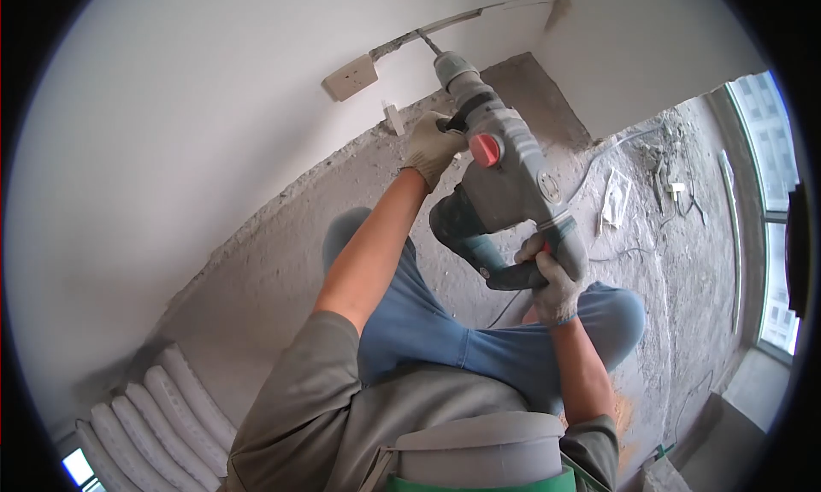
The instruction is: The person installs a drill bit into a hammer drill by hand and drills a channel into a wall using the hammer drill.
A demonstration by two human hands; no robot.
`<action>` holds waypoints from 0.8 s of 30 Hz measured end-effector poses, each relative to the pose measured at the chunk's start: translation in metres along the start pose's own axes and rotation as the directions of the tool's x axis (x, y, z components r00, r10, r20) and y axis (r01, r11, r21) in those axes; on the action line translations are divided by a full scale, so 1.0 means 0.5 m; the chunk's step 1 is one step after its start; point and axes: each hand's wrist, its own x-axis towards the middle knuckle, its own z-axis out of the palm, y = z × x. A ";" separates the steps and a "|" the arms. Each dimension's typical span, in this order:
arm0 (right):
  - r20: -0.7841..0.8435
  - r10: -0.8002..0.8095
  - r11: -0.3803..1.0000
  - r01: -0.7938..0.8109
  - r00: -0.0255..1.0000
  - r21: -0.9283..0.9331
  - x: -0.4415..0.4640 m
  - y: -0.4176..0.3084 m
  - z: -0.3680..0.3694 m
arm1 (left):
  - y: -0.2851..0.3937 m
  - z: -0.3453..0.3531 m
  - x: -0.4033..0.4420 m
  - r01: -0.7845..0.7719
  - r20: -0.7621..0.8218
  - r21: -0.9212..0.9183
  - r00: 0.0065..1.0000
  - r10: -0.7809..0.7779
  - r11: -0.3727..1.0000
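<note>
A grey rotary hammer drill with a red knob spans the space between my hands. My gloved left hand is closed around its side handle, close to the chuck. At the rear, my gloved right hand grips the main handle by the red trigger. The drill's bit reaches up to a narrow groove cut in the white wall, its tip at the groove. Just left of the bit, a beige wall socket is mounted beside the groove's end.
Rough concrete floor surrounds my bent legs. A small block leans by the wall base. Cables and a white plastic bag lie to the right, near a window. A ribbed white radiator-like object is at lower left.
</note>
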 end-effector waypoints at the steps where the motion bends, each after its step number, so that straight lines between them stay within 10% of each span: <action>1: 0.001 -0.025 1.000 0.025 1.000 0.002 0.001 0.015 -0.001 | -0.004 0.000 0.005 -0.046 -0.012 0.026 0.999 0.047 0.999; 24: 0.016 -0.044 0.980 0.046 0.999 -0.195 0.001 0.016 -0.011 | -0.085 0.053 0.086 0.070 0.119 -0.308 0.992 -0.034 0.949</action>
